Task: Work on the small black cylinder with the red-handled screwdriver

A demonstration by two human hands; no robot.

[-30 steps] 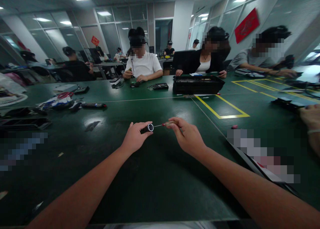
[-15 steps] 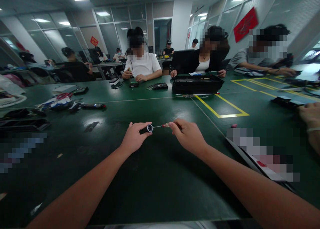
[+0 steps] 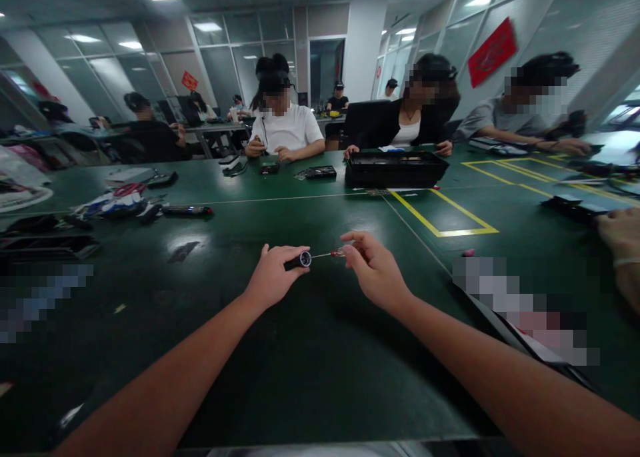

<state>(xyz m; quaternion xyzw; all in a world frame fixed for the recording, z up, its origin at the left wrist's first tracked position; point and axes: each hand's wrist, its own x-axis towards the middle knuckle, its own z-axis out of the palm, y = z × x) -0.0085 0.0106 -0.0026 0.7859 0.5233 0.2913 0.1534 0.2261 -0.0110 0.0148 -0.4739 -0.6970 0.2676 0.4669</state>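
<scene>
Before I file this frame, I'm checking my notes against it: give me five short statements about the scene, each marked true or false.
1. The left hand holds a black cylinder. True.
2. The right hand holds a screwdriver. True.
3. The screwdriver points away from the cylinder. False: it points toward it.
4. A long black tray stands on the green table. True.
5. Both hands touch the tray. False: they are apart from it.

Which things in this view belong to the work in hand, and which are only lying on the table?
In hand:
black cylinder, in the left hand
screwdriver, in the right hand

Lying about:
dark pen-shaped tool, left side
small pink piece, right side
</scene>
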